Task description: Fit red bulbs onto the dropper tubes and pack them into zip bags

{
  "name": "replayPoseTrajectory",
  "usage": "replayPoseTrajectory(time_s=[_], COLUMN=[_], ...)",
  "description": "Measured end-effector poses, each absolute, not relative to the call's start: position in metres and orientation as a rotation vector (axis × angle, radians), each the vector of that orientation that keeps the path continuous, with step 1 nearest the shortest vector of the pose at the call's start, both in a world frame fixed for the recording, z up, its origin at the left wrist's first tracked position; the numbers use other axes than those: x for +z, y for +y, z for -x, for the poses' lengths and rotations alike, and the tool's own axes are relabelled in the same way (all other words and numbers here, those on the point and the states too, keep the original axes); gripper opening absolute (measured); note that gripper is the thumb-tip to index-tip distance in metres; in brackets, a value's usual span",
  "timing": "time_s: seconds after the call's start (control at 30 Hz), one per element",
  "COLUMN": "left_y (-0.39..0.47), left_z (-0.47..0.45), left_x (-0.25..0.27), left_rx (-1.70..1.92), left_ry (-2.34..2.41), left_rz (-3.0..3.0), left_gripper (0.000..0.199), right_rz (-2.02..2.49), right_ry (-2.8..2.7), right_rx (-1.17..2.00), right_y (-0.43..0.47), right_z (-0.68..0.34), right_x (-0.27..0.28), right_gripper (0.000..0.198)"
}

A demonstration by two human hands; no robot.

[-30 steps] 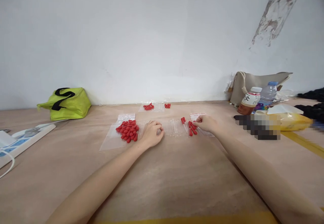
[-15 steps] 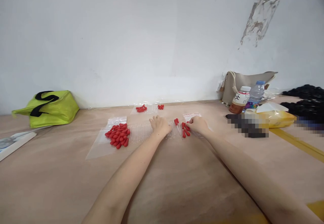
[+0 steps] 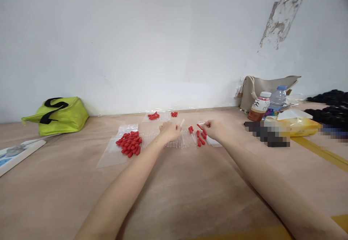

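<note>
My left hand (image 3: 170,131) pinches a thin clear dropper tube (image 3: 182,122) that sticks up past its fingertips. Below it a row of similar clear tubes (image 3: 149,138) lies side by side on the table. Between the fingers of my right hand (image 3: 213,128) is a red rubber bulb (image 3: 200,126), its narrow end pointing left. Several loose red bulbs (image 3: 199,138) lie just left of that hand, partly by a plastic zip bag (image 3: 214,143). Red bulbs on tubes (image 3: 191,129) rest at the row's right end. A pile of red bulbs (image 3: 129,144) sits on a clear bag (image 3: 108,156) at left.
Near the wall lies another bag with red bulbs (image 3: 153,116) and clear tubes. A lime-green bag (image 3: 63,118) stands at left beside a white tray (image 3: 27,152). On the right are two bottles (image 3: 259,106), a beige bag (image 3: 248,88), a yellow tissue pack (image 3: 300,126) and dark items.
My left hand has come up from the row with a clear tube in its fingers. My right hand has lifted a red bulb from the loose ones. The view has shifted slightly.
</note>
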State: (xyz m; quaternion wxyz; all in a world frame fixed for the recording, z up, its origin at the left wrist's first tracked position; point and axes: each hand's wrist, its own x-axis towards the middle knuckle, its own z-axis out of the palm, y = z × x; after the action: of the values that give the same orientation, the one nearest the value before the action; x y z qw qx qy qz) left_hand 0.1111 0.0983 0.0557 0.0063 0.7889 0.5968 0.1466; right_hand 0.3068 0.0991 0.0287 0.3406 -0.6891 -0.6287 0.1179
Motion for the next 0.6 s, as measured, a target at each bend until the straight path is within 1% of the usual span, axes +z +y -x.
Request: replayPoseTrajectory(time_s=[0.13, 0.27, 0.3, 0.37, 0.43, 0.5, 0.6], left_y=[0.074, 0.054, 0.050, 0.043, 0.038, 0.036, 0.035], left_z=[-0.069, -0.028, -0.021, -0.011, -0.009, -0.012, -0.016], left_x=[0.050, 0.022, 0.013, -0.001, -0.009, -0.012, -0.011], left_rx=[0.569, 0.609, 0.718, 0.864, 0.944, 0.991, 1.006], left_ry=[1.644, 1.445, 1.338, 1.205, 1.166, 1.196, 1.229], left_rz=[-2.682, -2.823, -2.881, -2.926, -2.911, -2.870, -2.835], left_gripper=[0.016, 0.015, 0.015, 0.022, 0.023, 0.020, 0.018], right_rz=[1.452, 1.180, 1.123, 1.011, 0.920, 0.858, 0.817], right_ry=[-1.727, -1.853, -1.886, -1.952, -2.017, -2.067, -2.063], right_rx=[0.388, 0.436, 0.454, 0.451, 0.389, 0.334, 0.337], right_y=[0.087, 0.066, 0.061, 0.052, 0.046, 0.043, 0.042], right_z=[-0.276, -0.245, -0.240, -0.234, -0.232, -0.231, -0.231], right_x=[0.018, 0.000, -0.003, -0.009, -0.012, -0.014, -0.016], right_gripper=[0.016, 0.011, 0.008, 0.019, 0.026, 0.024, 0.021])
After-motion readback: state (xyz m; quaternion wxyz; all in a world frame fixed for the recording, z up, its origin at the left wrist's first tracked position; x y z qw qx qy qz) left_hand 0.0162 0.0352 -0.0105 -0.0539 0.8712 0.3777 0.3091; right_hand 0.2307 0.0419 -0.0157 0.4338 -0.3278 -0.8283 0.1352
